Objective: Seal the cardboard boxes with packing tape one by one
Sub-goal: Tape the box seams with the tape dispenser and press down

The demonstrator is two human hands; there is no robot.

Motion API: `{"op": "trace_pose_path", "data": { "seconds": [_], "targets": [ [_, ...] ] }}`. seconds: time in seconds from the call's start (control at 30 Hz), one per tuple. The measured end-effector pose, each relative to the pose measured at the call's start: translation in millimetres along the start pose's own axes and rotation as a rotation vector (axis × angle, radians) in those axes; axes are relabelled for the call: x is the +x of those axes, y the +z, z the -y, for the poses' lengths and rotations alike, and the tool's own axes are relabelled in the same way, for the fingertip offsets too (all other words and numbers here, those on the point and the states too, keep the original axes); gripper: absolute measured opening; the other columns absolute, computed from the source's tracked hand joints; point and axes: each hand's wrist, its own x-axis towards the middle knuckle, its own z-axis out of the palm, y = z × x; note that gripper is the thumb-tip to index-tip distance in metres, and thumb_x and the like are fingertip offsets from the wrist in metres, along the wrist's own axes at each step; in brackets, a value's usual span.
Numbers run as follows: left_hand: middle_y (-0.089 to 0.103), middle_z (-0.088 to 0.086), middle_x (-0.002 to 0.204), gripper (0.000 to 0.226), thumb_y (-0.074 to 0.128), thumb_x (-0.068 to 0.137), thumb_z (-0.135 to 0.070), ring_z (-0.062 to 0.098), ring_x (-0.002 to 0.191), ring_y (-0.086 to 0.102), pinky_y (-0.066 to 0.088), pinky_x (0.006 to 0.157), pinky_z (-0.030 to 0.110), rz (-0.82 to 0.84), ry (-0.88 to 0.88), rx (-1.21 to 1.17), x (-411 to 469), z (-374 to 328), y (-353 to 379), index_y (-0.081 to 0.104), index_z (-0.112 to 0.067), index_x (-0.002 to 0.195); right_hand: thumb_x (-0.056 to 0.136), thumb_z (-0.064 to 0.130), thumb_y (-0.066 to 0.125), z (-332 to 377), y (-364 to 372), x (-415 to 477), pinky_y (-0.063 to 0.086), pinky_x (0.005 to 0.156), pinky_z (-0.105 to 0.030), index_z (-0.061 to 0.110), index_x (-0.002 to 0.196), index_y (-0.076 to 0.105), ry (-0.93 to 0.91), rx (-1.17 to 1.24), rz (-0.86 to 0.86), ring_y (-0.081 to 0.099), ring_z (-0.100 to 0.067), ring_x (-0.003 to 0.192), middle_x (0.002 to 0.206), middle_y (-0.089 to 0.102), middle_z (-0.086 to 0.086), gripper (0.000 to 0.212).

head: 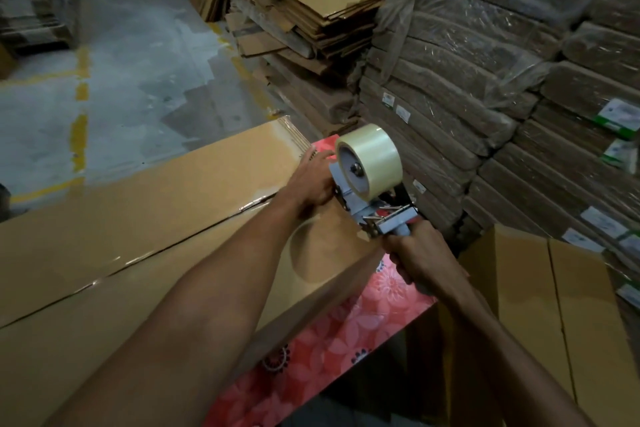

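Note:
A long brown cardboard box (138, 236) lies across a table with a red flowered cloth (332, 340). Its two top flaps meet in a seam that runs from lower left towards the far right end, with shiny tape along part of it. My right hand (419, 256) grips the handle of a grey tape dispenser (367, 204) that carries a roll of clear packing tape (372, 158). The dispenser sits at the box's far right end. My left hand (311, 180) rests on the box top just left of the dispenser, fingers reaching towards the far edge.
Shrink-wrapped stacks of flat cartons (502, 80) rise close on the right. Loose flattened cardboard (311, 21) is piled behind the table. An open-topped box (540, 305) stands at lower right beside the table. Concrete floor with yellow lines (81, 114) lies to the left.

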Motion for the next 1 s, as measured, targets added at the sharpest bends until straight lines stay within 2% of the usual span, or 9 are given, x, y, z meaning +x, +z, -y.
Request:
{"op": "trace_pose_path", "data": {
  "seconds": [0.2, 0.3, 0.4, 0.53, 0.6, 0.73, 0.8, 0.9, 1.0],
  "targets": [
    [0.029, 0.001, 0.163, 0.068, 0.029, 0.092, -0.046, 0.019, 0.151, 0.021, 0.013, 0.117, 0.016, 0.002, -0.101, -0.001, 0, -11, -4, 0.035, -0.021, 0.155, 0.085, 0.015, 0.066, -4, -12, -4, 0.044, 0.051, -0.032, 0.015, 0.068, 0.066, 0.004, -0.025, -0.006, 0.055, -0.017, 0.05, 0.059, 0.062, -0.004, 0.017],
    [0.041, 0.006, 0.156, 0.059, 0.031, 0.097, -0.045, 0.022, 0.148, 0.026, 0.004, 0.123, 0.035, 0.074, -0.073, 0.064, 1, -12, -9, 0.047, -0.02, 0.149, 0.084, 0.015, 0.068, -17, -25, -32, 0.044, 0.052, -0.031, 0.014, 0.076, 0.067, 0.015, -0.069, -0.01, 0.057, -0.016, 0.052, 0.065, 0.065, -0.005, 0.009],
    [0.06, 0.009, 0.132, 0.037, 0.036, 0.104, -0.033, 0.026, 0.133, 0.042, 0.012, 0.12, 0.046, 0.1, -0.081, 0.073, 3, -19, -14, 0.066, -0.021, 0.123, 0.084, 0.012, 0.071, -46, -42, -66, 0.049, 0.057, -0.039, 0.015, 0.075, 0.065, 0.109, -0.051, -0.023, 0.062, -0.028, 0.063, 0.072, 0.068, -0.01, 0.011],
    [0.066, 0.006, 0.11, 0.04, 0.031, 0.104, -0.036, 0.027, 0.12, 0.051, 0.022, 0.111, 0.052, 0.055, -0.085, 0.122, 5, -24, -17, 0.067, -0.023, 0.097, 0.09, 0.009, 0.066, -66, -45, -88, 0.041, 0.055, -0.021, 0.019, 0.062, 0.051, 0.041, -0.157, 0.026, 0.05, -0.015, 0.06, 0.072, 0.059, -0.003, 0.033],
    [0.067, 0.003, 0.102, 0.044, 0.03, 0.102, -0.041, 0.025, 0.115, 0.056, 0.024, 0.112, 0.058, 0.013, -0.061, 0.053, 1, -34, -18, 0.069, -0.023, 0.092, 0.089, 0.006, 0.066, -67, -42, -90, 0.035, 0.049, -0.014, 0.015, 0.066, 0.055, 0.026, -0.125, 0.02, 0.051, -0.016, 0.061, 0.071, 0.061, -0.006, 0.028],
    [0.07, 0.014, 0.114, 0.054, 0.032, 0.099, -0.042, 0.03, 0.107, 0.061, 0.036, 0.107, 0.051, -0.014, 0.201, -0.303, -31, -85, -12, 0.07, -0.008, 0.115, 0.08, 0.007, 0.07, -87, -38, -82, 0.041, 0.055, -0.033, 0.004, 0.071, 0.061, 0.082, 0.077, -0.028, 0.052, -0.024, 0.057, 0.063, 0.06, -0.018, 0.013],
    [0.068, 0.016, 0.119, 0.054, 0.033, 0.088, -0.034, 0.028, 0.114, 0.057, 0.027, 0.115, 0.046, 0.003, 0.189, -0.161, -42, -101, -15, 0.07, -0.006, 0.115, 0.079, 0.008, 0.068, -94, -34, -79, 0.041, 0.056, -0.038, 0.001, 0.074, 0.061, 0.12, 0.104, -0.022, 0.051, -0.024, 0.056, 0.06, 0.057, -0.015, 0.011],
    [0.067, 0.011, 0.12, 0.07, 0.017, 0.083, -0.049, 0.026, 0.12, 0.054, 0.023, 0.118, 0.041, 0.055, 0.14, -0.013, -39, -97, -11, 0.069, -0.012, 0.112, 0.08, 0.009, 0.069, -95, -33, -80, 0.041, 0.055, -0.037, 0.001, 0.073, 0.061, 0.096, 0.112, -0.028, 0.052, -0.024, 0.056, 0.06, 0.06, -0.015, 0.013],
    [0.065, 0.008, 0.127, 0.086, 0.005, 0.076, -0.056, 0.024, 0.125, 0.051, 0.02, 0.117, 0.039, 0.086, 0.15, 0.098, -35, -88, -7, 0.068, -0.015, 0.119, 0.081, 0.006, 0.069, -99, -39, -90, 0.041, 0.051, -0.027, 0.005, 0.071, 0.062, 0.049, 0.075, -0.031, 0.054, -0.014, 0.052, 0.06, 0.064, -0.007, 0.013]
  ]
}}
